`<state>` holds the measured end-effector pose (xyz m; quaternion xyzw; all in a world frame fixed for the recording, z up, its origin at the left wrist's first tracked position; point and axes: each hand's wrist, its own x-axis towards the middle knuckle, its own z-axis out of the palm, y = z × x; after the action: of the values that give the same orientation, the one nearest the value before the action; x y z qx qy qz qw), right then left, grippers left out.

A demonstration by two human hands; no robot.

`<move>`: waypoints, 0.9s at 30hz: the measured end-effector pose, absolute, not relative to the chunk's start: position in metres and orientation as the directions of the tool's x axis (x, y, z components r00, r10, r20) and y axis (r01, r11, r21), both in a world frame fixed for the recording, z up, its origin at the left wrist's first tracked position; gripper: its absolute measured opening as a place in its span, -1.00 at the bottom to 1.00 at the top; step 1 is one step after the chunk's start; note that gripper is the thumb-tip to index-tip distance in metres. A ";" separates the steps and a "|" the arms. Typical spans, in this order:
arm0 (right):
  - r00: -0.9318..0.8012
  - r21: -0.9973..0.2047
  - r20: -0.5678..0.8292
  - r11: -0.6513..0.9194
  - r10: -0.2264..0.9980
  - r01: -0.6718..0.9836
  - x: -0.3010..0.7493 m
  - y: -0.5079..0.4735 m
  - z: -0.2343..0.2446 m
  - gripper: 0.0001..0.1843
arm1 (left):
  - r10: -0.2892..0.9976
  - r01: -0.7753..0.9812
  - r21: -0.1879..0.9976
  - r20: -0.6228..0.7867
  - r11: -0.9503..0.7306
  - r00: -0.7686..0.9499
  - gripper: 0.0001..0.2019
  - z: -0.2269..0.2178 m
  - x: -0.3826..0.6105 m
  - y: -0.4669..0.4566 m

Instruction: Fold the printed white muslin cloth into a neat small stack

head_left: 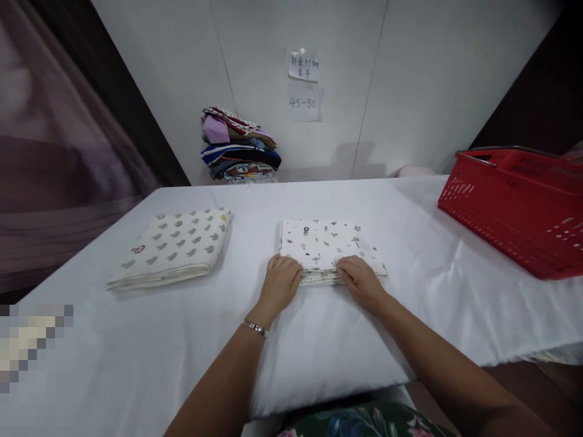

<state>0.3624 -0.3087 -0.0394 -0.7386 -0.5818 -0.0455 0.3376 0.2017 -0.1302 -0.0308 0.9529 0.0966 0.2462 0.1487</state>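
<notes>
On the white tablecloth point(218, 352), at the middle: small-print cloth point(325, 240), folded into a flat, layered rectangle; white, with little plants and other motifs; its stacked folds show along the near side
Left hand point(283, 280): at the near left corner of the small-print cloth; fingers bent and close together, touching it; whether they pinch the layers or only press, I cannot tell
Right hand point(362, 280): on the same near side, farther right; fingers curled, thumb close to the fingertips; touching the folds, though a firm grip cannot be told
Left wrist: metal bracelet point(254, 328)
Left of the hands: thumbprint-patterned cloth point(182, 240), also folded flat; grey shapes with a few coloured ones; well apart from the small-print cloth
Right side: red basket point(514, 212) with pierced sides
Far edge: fabric stack point(241, 145), many-coloured, before the pale wall point(410, 79)
Wall notes: handwritten sheet point(304, 65) above number sheet point(306, 103) reading 45-50
Far left: mauve curtain point(54, 139)
Bottom: floral garment point(364, 419) on the person
</notes>
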 end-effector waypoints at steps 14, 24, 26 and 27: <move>0.220 -0.389 0.457 -0.029 0.862 0.921 0.365 -0.311 -0.043 -0.79 | 0.191 0.064 0.323 0.381 -0.944 0.905 -0.87 -0.033 0.195 -0.124; 0.228 -0.385 0.466 -0.036 0.855 0.922 0.367 -0.309 -0.047 -0.77 | 0.208 0.074 0.347 0.369 -0.935 0.906 -0.85 -0.034 0.198 -0.125; 0.235 -0.388 0.457 -0.046 0.858 0.920 0.367 -0.310 -0.046 -0.77 | 0.213 0.074 0.354 0.372 -0.932 0.903 -0.82 -0.034 0.199 -0.126; 0.234 -0.390 0.449 -0.046 0.862 0.920 0.367 -0.310 -0.046 -0.78 | 0.216 0.075 0.355 0.375 -0.932 0.902 -0.82 -0.034 0.199 -0.126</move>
<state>0.3670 -0.3099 -0.0457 -0.7218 -0.6172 -0.0464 0.3097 0.1989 -0.1265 -0.0338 0.9604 0.0756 0.2086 0.1685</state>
